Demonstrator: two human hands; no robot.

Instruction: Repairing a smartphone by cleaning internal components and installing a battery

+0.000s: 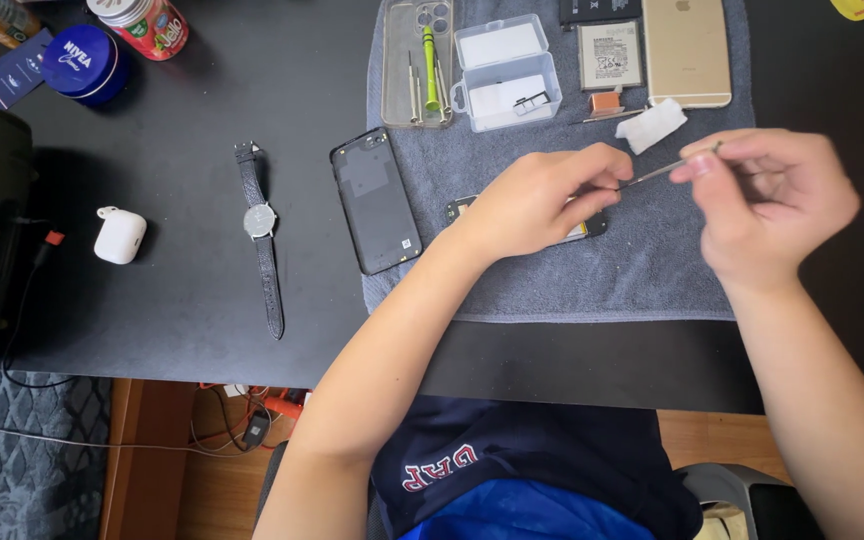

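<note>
On the dark tabletop [202, 90], one white earbud case [119, 235], one wristwatch [261, 235] and one dark phone back cover [375, 200] lie left of the hands. The left hand [537, 200] presses on one opened phone [462, 208], mostly hidden beneath it, on the grey towel [642, 270]. The right hand [777, 200] pinches one thin metal tool [657, 172], its tip meeting the left fingers.

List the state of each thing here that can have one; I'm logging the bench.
small plastic box: lid open.
phone under left hand: opened, mostly hidden.
dark back cover: detached, inner side up.
gold phone: face down.
earbud case: closed.
blue tin: lid on.
right hand: pinching thin tool.
</note>
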